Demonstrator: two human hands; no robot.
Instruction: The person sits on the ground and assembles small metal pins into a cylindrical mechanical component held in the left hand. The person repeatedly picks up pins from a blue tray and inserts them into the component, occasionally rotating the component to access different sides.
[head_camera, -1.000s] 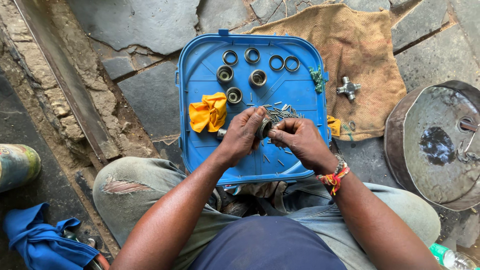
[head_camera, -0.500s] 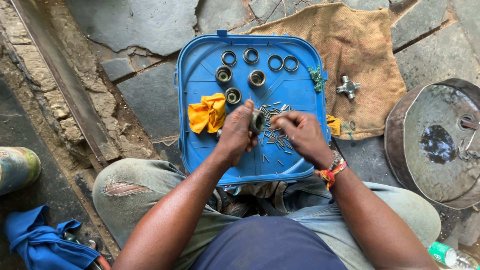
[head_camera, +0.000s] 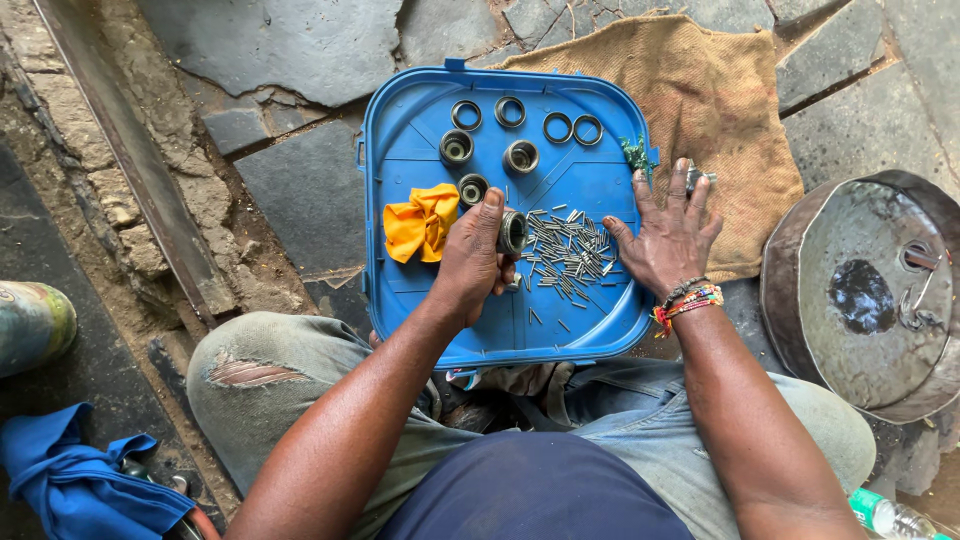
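Stone-slab floor is carrying a blue tray (head_camera: 400, 200) against the knees. Left hand (head_camera: 472, 262) is keeping its grip closed on a bearing cup (head_camera: 512, 232) above the needle rollers (head_camera: 565, 255). Right hand (head_camera: 668, 235), grip now spread empty, is moving off rightward over the tray rim.

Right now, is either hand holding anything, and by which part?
The left hand grips a small metal bearing cup by its outer wall, between thumb and fingers. The right hand holds nothing; it lies spread over the blue tray's edge.
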